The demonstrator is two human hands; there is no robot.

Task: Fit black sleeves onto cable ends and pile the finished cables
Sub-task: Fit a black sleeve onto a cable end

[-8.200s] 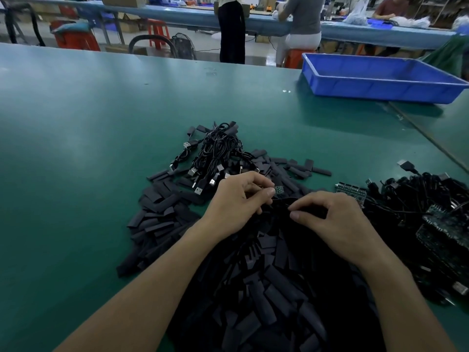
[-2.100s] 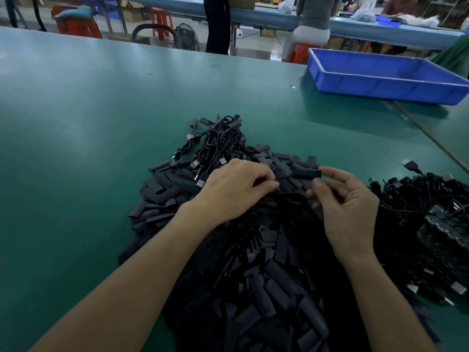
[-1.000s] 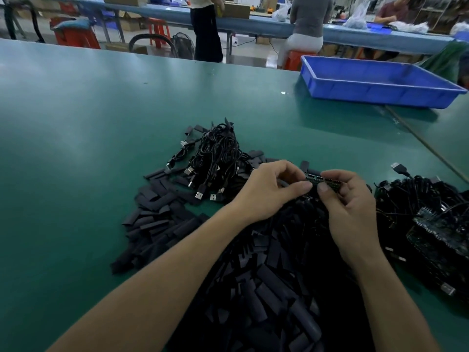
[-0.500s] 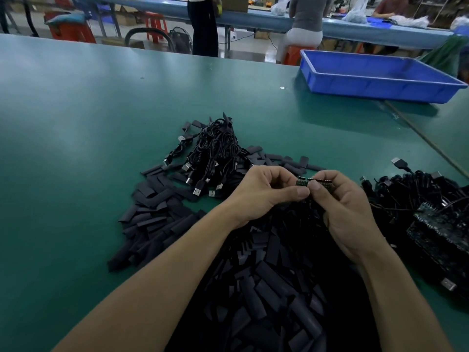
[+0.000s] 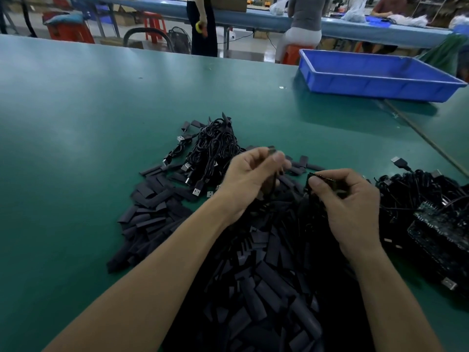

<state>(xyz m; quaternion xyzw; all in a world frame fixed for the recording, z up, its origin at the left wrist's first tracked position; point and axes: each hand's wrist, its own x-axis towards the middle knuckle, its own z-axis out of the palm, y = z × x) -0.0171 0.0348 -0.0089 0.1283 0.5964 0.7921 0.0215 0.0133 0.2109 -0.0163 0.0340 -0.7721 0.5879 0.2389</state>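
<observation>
A black sleeve was pinched by the left hand; the cable's circuit board, just beside it, was pinched by the right hand.

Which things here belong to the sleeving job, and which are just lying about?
Job: heap of flat black sleeves; pile of coiled black USB cables; tangle of black board-ended cables; small circuit board pinched by right hand; left hand.
Lying about: blue plastic tray; red plastic stool.

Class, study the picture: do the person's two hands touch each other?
No: the left hand, pinching a sleeve, and the right hand, pinching a cable end, are held apart.
</observation>
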